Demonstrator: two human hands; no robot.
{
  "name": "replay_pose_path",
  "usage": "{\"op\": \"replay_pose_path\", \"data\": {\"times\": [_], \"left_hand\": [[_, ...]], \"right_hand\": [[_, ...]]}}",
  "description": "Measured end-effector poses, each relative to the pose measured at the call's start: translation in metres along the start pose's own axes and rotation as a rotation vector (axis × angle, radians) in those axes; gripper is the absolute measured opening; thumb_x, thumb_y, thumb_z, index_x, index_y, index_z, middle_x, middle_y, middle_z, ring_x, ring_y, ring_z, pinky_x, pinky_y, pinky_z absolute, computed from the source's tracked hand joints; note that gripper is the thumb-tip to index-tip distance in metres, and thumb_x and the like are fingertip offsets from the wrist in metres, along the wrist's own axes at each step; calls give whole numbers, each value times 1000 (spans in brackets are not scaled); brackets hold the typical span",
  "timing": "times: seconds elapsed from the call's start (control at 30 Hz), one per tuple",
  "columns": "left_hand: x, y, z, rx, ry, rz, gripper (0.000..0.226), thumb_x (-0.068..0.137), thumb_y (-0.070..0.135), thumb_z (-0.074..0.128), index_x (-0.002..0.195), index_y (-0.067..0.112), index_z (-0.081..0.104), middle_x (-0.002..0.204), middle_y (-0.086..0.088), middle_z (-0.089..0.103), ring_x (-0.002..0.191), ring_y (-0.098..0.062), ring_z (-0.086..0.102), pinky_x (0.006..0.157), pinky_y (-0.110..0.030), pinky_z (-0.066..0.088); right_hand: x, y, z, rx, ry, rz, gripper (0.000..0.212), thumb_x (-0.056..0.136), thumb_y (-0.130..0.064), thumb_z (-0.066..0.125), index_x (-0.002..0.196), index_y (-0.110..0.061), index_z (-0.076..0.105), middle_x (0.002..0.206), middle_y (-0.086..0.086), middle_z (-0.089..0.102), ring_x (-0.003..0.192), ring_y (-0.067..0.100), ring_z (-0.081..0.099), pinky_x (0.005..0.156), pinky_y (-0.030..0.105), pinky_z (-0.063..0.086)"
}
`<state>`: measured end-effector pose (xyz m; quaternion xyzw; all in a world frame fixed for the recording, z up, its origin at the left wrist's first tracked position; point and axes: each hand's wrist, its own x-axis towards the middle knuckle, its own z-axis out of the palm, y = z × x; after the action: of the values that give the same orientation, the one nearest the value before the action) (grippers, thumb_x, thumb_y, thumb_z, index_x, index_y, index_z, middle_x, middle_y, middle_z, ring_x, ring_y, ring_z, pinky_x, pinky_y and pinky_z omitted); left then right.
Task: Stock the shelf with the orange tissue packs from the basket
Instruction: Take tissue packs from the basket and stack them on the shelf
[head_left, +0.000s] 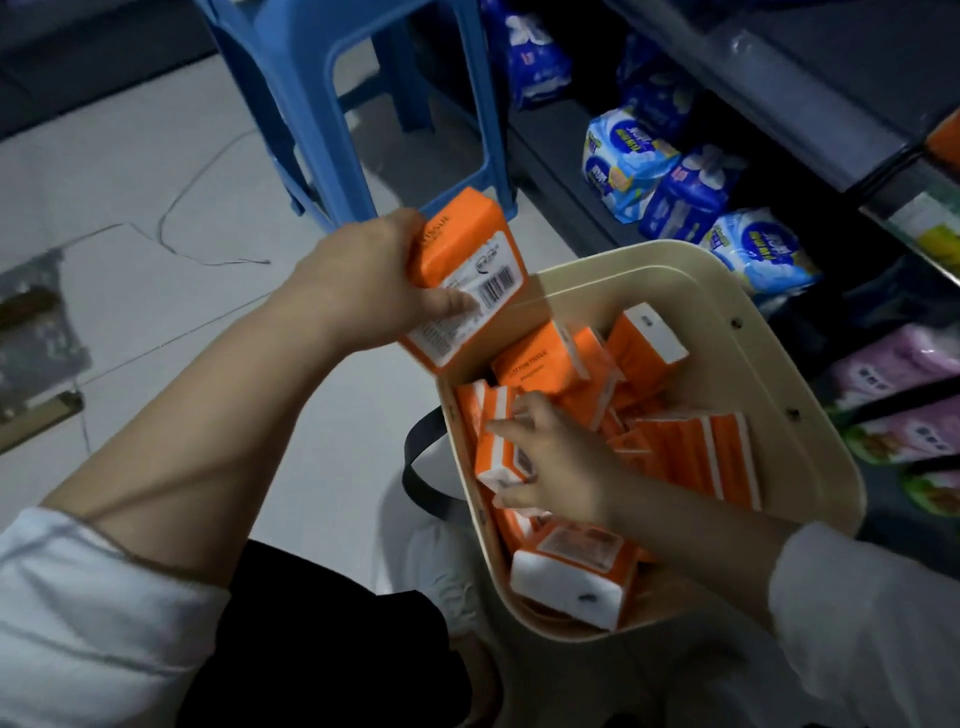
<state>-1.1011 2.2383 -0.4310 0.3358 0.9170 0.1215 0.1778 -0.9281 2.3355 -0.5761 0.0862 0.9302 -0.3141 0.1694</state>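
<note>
A cream basket (769, 364) stands on the floor beside the shelf (566, 156), filled with several orange tissue packs (644, 343). My left hand (363, 280) holds one orange tissue pack (467, 260) above the basket's left rim, barcode side facing me. My right hand (556, 462) reaches into the basket and grips another orange pack (498, 452) near its left wall.
A blue plastic stool (322, 93) stands on the white floor just behind the basket. The dark shelf's low tiers hold blue and white packages (670, 182) and pink ones (904, 384). A black basket handle (421, 462) hangs on the left. A cable lies on the floor.
</note>
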Motion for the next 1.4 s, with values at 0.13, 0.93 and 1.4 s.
{"op": "replay_pose_path", "data": {"times": [0.13, 0.93, 1.4], "left_hand": [[4, 5, 1, -31, -12, 28, 61, 72, 51, 72, 120, 22, 48, 113, -2, 63, 94, -21, 62, 82, -39, 54], [8, 33, 4, 37, -106, 132, 36, 99, 31, 36, 129, 49, 46, 128, -10, 33, 110, -35, 48, 94, -40, 45], [-56, 120, 18, -528, -105, 485, 12, 83, 30, 67, 89, 21, 71, 86, 9, 52, 86, 7, 53, 77, -4, 35]], "right_hand": [[-1, -2, 1, -22, 92, 47, 67, 73, -51, 70, 130, -28, 44, 131, 2, 30, 113, 22, 49, 93, 33, 43], [-72, 28, -112, 1186, 450, 448, 42, 81, 8, 48, 115, -17, 53, 94, 5, 60, 76, 17, 60, 67, 33, 51], [-182, 1, -157, 1236, 637, 169, 46, 83, 11, 47, 124, -9, 50, 110, 10, 60, 91, 17, 59, 74, 27, 50]]}}
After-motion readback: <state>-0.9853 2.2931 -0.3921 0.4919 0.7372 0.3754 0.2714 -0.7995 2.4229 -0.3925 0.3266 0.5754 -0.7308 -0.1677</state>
